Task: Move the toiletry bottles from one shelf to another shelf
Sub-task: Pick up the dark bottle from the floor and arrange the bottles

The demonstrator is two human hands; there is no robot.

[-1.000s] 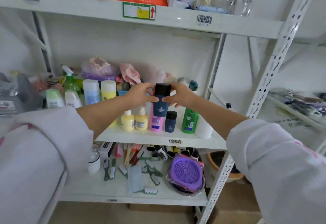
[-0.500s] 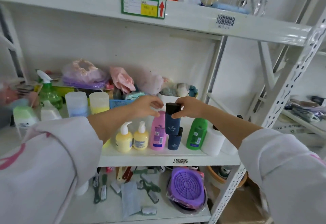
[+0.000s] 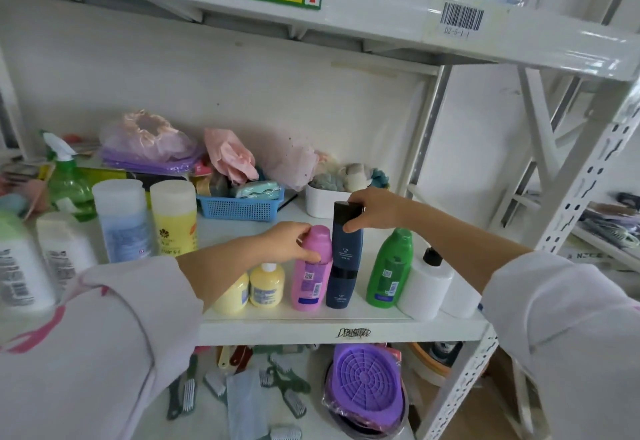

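A tall navy tube (image 3: 347, 242) with a black cap stands on the middle shelf (image 3: 311, 332), right behind a shorter navy tube (image 3: 340, 289). My right hand (image 3: 374, 209) grips its cap from the right. Just left of it is a pink bottle (image 3: 310, 277), and my left hand (image 3: 287, 242) is closed around its top. Two small yellow pump bottles (image 3: 266, 287) sit left of the pink one, partly behind my left forearm. A green bottle (image 3: 389, 270) and a white pump bottle (image 3: 424, 287) stand to the right.
Blue-capped (image 3: 121, 221) and yellow (image 3: 175, 221) bottles, white bottles and a green spray bottle (image 3: 67, 183) fill the shelf's left. A blue basket (image 3: 239, 206) and white tub (image 3: 323, 200) sit behind. The upper shelf (image 3: 381, 14) hangs overhead; a steel post (image 3: 568, 204) stands right. Brushes and a purple strainer (image 3: 363, 377) lie below.
The tall navy tube came down from mid-air to the shelf behind the short one. My left hand let go of it and closed on the pink bottle. The view moved closer.
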